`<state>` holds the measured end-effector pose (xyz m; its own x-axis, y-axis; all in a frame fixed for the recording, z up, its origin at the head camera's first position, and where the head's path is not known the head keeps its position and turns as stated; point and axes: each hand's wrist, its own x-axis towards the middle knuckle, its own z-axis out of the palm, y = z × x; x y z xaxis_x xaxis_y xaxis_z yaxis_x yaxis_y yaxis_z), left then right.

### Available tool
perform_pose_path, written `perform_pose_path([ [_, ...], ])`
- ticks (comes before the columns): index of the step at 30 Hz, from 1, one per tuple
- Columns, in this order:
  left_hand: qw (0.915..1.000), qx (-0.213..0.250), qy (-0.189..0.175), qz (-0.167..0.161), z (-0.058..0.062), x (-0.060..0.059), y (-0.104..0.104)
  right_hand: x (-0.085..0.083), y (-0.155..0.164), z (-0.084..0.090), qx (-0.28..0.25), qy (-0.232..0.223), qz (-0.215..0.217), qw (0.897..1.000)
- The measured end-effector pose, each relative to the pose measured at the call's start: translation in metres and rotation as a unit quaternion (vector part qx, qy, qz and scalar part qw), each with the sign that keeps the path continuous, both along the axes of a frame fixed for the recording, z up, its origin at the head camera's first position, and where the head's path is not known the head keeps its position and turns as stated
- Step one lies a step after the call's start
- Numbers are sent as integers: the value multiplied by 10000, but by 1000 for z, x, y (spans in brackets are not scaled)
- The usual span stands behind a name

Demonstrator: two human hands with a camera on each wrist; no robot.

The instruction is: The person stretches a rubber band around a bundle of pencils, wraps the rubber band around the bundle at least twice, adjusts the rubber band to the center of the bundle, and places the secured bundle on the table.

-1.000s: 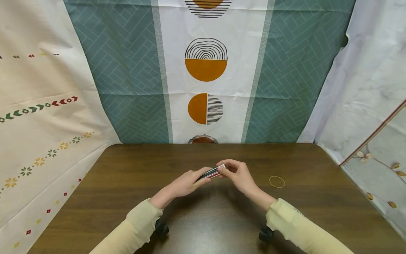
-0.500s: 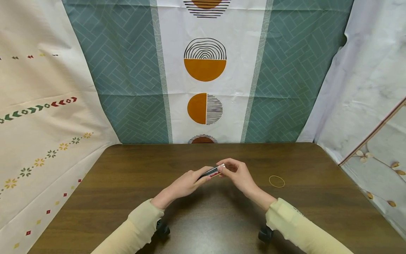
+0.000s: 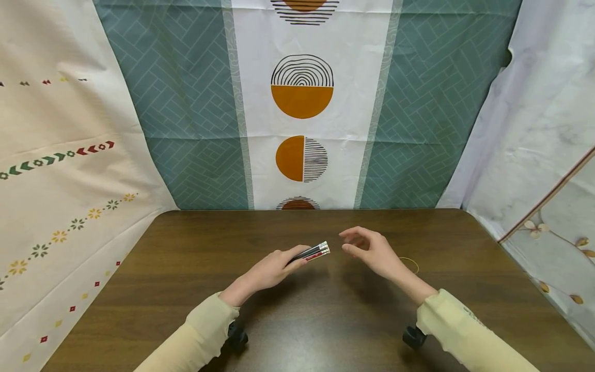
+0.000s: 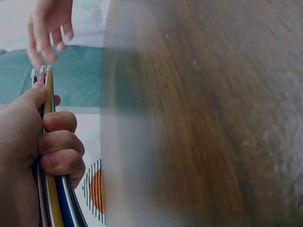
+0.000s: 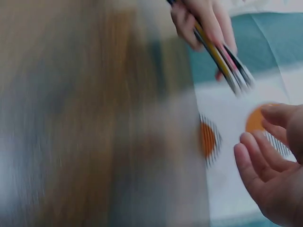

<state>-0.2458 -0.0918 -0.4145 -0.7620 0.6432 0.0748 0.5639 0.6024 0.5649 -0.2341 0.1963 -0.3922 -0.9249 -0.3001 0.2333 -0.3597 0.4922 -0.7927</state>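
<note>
We hold the bundle of pencils point(image 3: 310, 252) in our left hand point(image 3: 271, 268), fingers curled round the shafts and thumb pressed on top, above the brown table point(image 3: 186, 268). Half a second ago our right hand point(image 3: 374, 253) pinched the pencils' eraser ends; now it has let go and drawn off to the right of the bundle, fingers loosely spread and holding nothing. So the bundle rests in the left hand alone. A rubber band point(image 3: 411, 262) lies on the table farther right of the pencils, partly hidden behind the right hand.
</note>
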Motion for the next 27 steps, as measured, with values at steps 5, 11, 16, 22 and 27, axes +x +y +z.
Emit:
perform_pose_path([
  [5,10000,14,-13,-8,0,0,-2,0,36,2,850,266,-240,9957],
  [11,10000,19,-52,27,1,-2,-3,0,69,-3,1350,540,-642,9873],
  [16,10000,21,60,47,0,-8,-2,0,89,-7,1637,789,-778,9803],
  [22,9998,-98,175,-47,2,-21,-6,1,108,-9,2179,958,-580,9695],
  [27,9993,-261,251,-61,2,-31,-11,4,120,-5,2652,787,-472,9598],
])
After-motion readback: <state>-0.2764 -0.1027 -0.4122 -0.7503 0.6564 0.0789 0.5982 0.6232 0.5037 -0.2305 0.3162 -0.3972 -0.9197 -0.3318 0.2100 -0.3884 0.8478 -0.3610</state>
